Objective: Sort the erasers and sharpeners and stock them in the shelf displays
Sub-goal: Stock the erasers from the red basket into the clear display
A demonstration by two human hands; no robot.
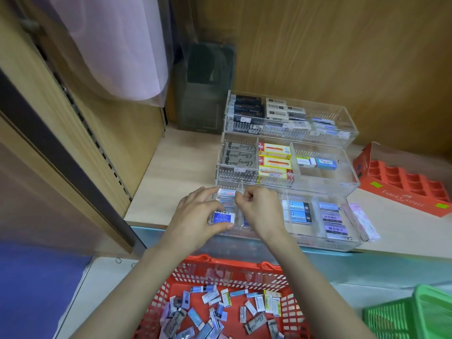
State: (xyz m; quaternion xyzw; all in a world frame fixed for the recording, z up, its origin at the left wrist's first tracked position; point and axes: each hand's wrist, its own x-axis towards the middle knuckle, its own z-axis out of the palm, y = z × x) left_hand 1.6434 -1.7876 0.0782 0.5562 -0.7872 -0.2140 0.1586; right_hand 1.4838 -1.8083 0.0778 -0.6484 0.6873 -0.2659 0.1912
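Head view: the left hand [195, 214] lies over the front-left compartment of the bottom tier of the clear display [318, 243], fingers loosely extended, thumb along the near edge of a blue MONO eraser [223, 217] that sits in that compartment; whether it truly grips the eraser I cannot tell; the right hand [259, 206] is curled just beside it and appears to pinch a thin clear divider [242, 188] standing upright between compartments; the three-tier display stands on the wooden shelf [171, 179], its top tier stocked with dark and pale boxes, its middle tier holding grey and yellow stacks and a right-hand compartment mostly bare, its bottom tier carrying several blue and lilac erasers; below, the red basket [232, 267] holds many loose erasers [208, 316] in a jumble, so by my reckoning the sorting is under way but a large share is left; no sharpener can be made out; an orange tray [403, 184] and a green basket [415, 314] sit to the right.
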